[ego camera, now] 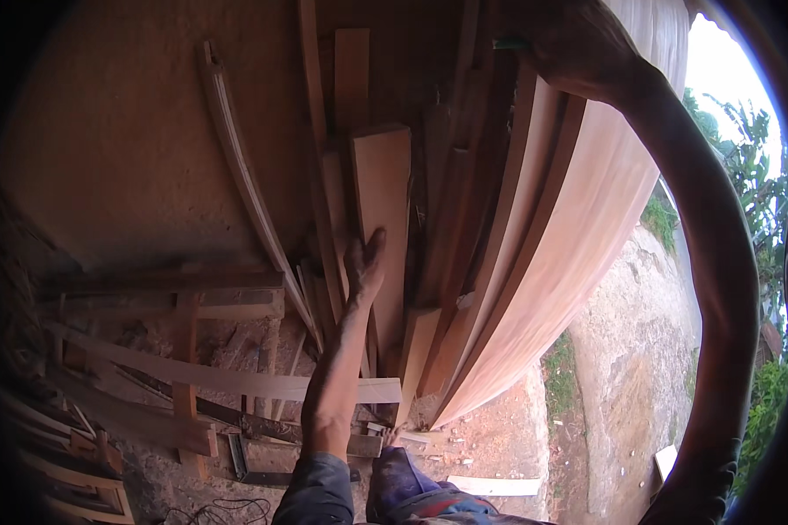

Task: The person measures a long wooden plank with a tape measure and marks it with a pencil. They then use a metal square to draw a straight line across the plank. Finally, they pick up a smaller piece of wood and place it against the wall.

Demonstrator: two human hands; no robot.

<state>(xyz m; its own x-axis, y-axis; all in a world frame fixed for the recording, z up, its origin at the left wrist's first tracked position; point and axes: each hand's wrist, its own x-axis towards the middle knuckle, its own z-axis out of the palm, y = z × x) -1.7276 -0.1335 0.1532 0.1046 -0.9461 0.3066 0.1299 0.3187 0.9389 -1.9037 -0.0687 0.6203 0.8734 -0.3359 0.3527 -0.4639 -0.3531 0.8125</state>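
My left hand [366,266] is raised in front of a short, wide wooden board [384,190] that leans upright against other timber. Its thumb and fingers stand apart with nothing visible between them; whether it touches the board is unclear. High at the right, my right hand [558,49] is in deep shadow at the upper part of a large, pale wooden plank [584,216]. A small green object [511,44] shows by its fingers. Its grip is too dark to make out. Two narrower edge-on boards [522,190] lean just left of that plank.
Several dark planks [443,216] and a thin strip [246,170] lean on the brown wall [131,151]. Low left are a wooden trestle [184,367], a pale slat [236,374] and a cable [226,508]. An offcut [496,485] lies on the floor.
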